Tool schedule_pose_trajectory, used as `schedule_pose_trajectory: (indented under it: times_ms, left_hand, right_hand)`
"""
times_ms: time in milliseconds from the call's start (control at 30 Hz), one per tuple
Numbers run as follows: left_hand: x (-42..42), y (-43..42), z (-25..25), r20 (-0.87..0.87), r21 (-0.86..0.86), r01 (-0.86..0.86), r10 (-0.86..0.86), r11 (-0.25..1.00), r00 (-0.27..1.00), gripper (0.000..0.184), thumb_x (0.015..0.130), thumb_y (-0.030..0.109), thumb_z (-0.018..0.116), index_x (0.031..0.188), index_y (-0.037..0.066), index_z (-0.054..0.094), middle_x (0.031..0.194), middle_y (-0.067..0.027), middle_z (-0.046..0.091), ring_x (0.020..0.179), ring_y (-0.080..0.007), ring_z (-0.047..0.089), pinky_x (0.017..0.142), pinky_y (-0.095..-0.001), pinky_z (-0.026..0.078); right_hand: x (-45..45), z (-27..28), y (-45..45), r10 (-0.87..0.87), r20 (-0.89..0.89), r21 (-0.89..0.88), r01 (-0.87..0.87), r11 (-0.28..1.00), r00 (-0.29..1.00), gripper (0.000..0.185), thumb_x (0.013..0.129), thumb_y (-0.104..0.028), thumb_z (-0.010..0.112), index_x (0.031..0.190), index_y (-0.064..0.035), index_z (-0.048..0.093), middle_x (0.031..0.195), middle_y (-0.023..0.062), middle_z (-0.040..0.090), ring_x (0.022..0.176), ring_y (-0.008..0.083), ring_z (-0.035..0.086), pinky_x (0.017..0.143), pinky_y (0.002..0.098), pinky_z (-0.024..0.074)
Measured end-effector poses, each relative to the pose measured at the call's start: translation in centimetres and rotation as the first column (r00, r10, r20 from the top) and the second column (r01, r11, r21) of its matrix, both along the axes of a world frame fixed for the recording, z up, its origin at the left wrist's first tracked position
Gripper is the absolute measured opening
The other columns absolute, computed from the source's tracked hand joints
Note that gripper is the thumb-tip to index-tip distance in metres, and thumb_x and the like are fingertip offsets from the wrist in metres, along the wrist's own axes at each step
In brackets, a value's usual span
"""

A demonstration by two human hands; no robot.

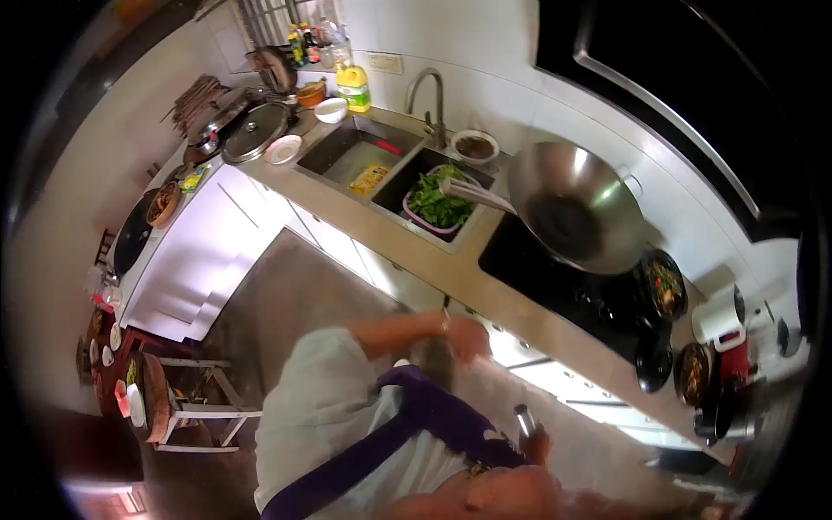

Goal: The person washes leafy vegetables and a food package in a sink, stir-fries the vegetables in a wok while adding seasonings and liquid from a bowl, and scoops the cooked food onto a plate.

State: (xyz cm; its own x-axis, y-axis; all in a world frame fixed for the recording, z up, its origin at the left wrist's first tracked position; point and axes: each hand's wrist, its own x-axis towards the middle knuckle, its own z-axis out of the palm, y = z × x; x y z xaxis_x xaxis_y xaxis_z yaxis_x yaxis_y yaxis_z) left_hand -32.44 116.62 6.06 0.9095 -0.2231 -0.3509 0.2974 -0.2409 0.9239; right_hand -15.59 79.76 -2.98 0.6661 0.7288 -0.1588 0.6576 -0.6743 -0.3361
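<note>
My left hand (469, 340) is stretched forward over the floor in front of the counter cabinets, with a band at its wrist. Its fingers are blurred and point down, so their grip cannot be made out. Lower right, my right hand (537, 445) is closed around a small shiny silver object with a dark end (525, 421); its kind is unclear. Both hands are apart from the counter (416, 262). Beyond them, a large metal wok (568, 212) sits on the black stove (542, 282). Leafy greens (440, 201) fill a pink basket (410, 208) in the right sink basin.
A yellow packet (369, 178) and a red-handled item (388, 147) lie in the left basin. Cooked dishes in dark pots (666, 286) stand right of the stove, near a white pitcher (716, 315). A wooden stool (208, 407) stands left. Lids (256, 132) lie on the far counter.
</note>
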Motion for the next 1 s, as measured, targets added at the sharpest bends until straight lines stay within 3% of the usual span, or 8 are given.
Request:
schedule_pose_trajectory:
  times_ms: [100, 133, 200, 300, 467, 633, 867, 1000]
  left_hand:
    - [-4.1, 12.5, 0.4, -0.104, 0.096, -0.532, 0.540, 0.841, 0.835, 0.027, 0.088, 0.027, 0.052, 0.077, 0.004, 0.061, 0.064, -0.0049, 0.060, 0.055, -0.0129, 0.059, 0.050, -0.0256, 0.049]
    - [-5.2, 15.3, 2.4, -0.075, 0.236, -0.710, 0.741, 0.664, 0.668, 0.025, 0.087, 0.027, 0.054, 0.077, 0.005, 0.060, 0.064, -0.0046, 0.060, 0.055, -0.0127, 0.059, 0.049, -0.0257, 0.049]
    - [-7.8, 21.1, 2.2, 0.026, 0.080, -0.922, 0.924, 0.378, 0.381, 0.025, 0.084, 0.027, 0.058, 0.075, 0.004, 0.062, 0.065, -0.0041, 0.061, 0.057, -0.0136, 0.063, 0.048, -0.0262, 0.050]
    - [-9.7, 25.6, 2.7, 0.114, 0.064, -0.967, 0.961, 0.246, 0.252, 0.021, 0.083, 0.024, 0.059, 0.078, 0.004, 0.062, 0.067, -0.0056, 0.062, 0.057, -0.0138, 0.063, 0.049, -0.0273, 0.051]
    - [-11.2, 29.4, -0.4, -0.036, -0.082, -0.953, 0.955, 0.291, 0.295, 0.022, 0.083, 0.023, 0.061, 0.076, 0.002, 0.059, 0.066, -0.0073, 0.063, 0.059, -0.0165, 0.064, 0.050, -0.0294, 0.052]
    - [-16.5, 30.5, -2.3, -0.094, -0.095, -0.985, 0.983, 0.147, 0.156, 0.020, 0.083, 0.022, 0.061, 0.078, 0.003, 0.057, 0.067, -0.0072, 0.061, 0.059, -0.0168, 0.064, 0.051, -0.0287, 0.052]
    - [-28.6, 24.8, 2.2, -0.257, 0.032, -0.973, 0.939, -0.228, -0.229, 0.018, 0.083, 0.018, 0.060, 0.079, 0.001, 0.056, 0.073, -0.0080, 0.059, 0.060, -0.0169, 0.062, 0.050, -0.0273, 0.051]
    - [-36.8, 23.0, 2.4, -0.212, 0.074, -0.941, 0.917, -0.329, -0.337, 0.016, 0.083, 0.017, 0.059, 0.080, 0.002, 0.056, 0.072, -0.0077, 0.060, 0.061, -0.0162, 0.061, 0.054, -0.0278, 0.052]
  right_hand:
    - [-0.2, -2.4, -1.8, -0.145, -0.110, -0.126, 0.131, 0.983, 0.983, 0.025, 0.072, -0.025, 0.068, 0.083, -0.0054, 0.057, 0.073, 0.0170, 0.062, 0.073, 0.0387, 0.060, 0.068, 0.0473, 0.0470]
    - [-0.2, -2.5, -0.9, -0.160, -0.116, -0.140, 0.143, 0.980, 0.980, 0.025, 0.072, -0.025, 0.068, 0.083, -0.0053, 0.057, 0.073, 0.0170, 0.062, 0.073, 0.0387, 0.060, 0.068, 0.0472, 0.0471]
    - [-0.3, -2.7, 1.5, -0.167, -0.123, -0.156, 0.147, 0.977, 0.978, 0.025, 0.072, -0.025, 0.068, 0.083, -0.0053, 0.057, 0.073, 0.0170, 0.062, 0.073, 0.0385, 0.060, 0.068, 0.0471, 0.0471]
    - [0.1, -2.5, 7.5, -0.116, -0.130, -0.171, 0.093, 0.981, 0.985, 0.025, 0.072, -0.025, 0.068, 0.083, -0.0053, 0.057, 0.073, 0.0169, 0.062, 0.072, 0.0383, 0.060, 0.068, 0.0469, 0.0471]
    - [1.1, -2.4, 19.8, 0.069, -0.140, -0.148, -0.090, 0.985, 0.988, 0.025, 0.071, -0.025, 0.068, 0.083, -0.0052, 0.057, 0.073, 0.0168, 0.062, 0.072, 0.0380, 0.060, 0.067, 0.0467, 0.0471]
    - [2.0, -1.7, 27.9, 0.225, -0.146, -0.113, -0.242, 0.964, 0.963, 0.025, 0.071, -0.025, 0.068, 0.083, -0.0051, 0.057, 0.073, 0.0167, 0.062, 0.072, 0.0376, 0.060, 0.067, 0.0464, 0.0472]
    - [2.7, -1.9, 34.2, 0.376, -0.160, -0.068, -0.390, 0.918, 0.913, 0.025, 0.071, -0.025, 0.067, 0.083, -0.0050, 0.057, 0.073, 0.0165, 0.062, 0.071, 0.0371, 0.060, 0.067, 0.0461, 0.0472]
    - [1.5, -2.0, 37.3, 0.435, -0.164, -0.064, -0.450, 0.891, 0.885, 0.025, 0.071, -0.025, 0.067, 0.083, -0.0049, 0.057, 0.073, 0.0164, 0.062, 0.071, 0.0368, 0.060, 0.066, 0.0459, 0.0472]
